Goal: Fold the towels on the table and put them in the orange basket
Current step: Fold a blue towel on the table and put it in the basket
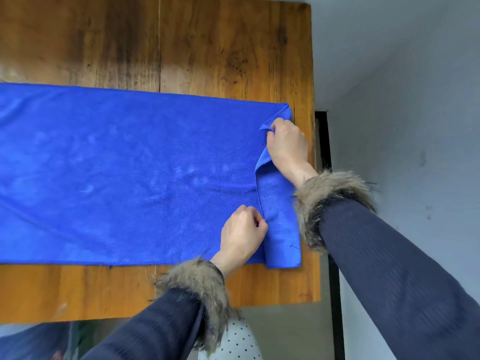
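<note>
The blue microfibre towel [117, 165], looking soft, light and limp, is lying along the wooden tabletop's [207, 48] right edge, both the left hand [242, 233] and right hand [287, 145] pinching its turned-over end, probably the best hold.

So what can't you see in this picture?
- Head view: the bright blue fleecy towel runs off the left edge, so its full length is unknown.
- The orange basket is out of frame.
- Right hand and left hand: the curled fingers are tucked behind each hand.
</note>
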The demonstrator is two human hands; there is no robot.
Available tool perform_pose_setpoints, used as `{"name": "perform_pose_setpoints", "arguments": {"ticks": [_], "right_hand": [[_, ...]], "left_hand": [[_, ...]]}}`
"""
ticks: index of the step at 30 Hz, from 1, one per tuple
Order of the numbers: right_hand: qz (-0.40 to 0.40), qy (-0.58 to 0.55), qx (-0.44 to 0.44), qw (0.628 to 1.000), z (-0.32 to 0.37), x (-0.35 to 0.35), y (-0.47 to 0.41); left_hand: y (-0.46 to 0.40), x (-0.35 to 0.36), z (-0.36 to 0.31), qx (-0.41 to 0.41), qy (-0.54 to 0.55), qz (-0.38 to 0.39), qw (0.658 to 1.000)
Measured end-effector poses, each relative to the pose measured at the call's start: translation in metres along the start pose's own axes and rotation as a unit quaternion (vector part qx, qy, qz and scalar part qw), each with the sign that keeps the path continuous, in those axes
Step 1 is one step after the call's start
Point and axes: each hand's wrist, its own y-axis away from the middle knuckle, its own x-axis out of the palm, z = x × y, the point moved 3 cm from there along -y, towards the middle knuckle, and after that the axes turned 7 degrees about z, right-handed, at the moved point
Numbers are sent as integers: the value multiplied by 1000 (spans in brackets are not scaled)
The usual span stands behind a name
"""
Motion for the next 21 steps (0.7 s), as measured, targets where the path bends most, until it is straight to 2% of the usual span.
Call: {"name": "perform_pose_setpoints", "arguments": {"ticks": [3,7,13,21], "right_hand": [[-28,-91,42,995,0,-12,6],[-32,-184,56,981,18,-30,21],[-23,-224,8,974,84,-54,42],[-15,-243,-68,967,216,-67,60]], "left_hand": [[11,-9,6,7,129,-5,992],[29,-38,25,3,204,-43,978],[57,-107,51,27,246,-113,962],[106,-223,108,53,249,-222,941]]}}
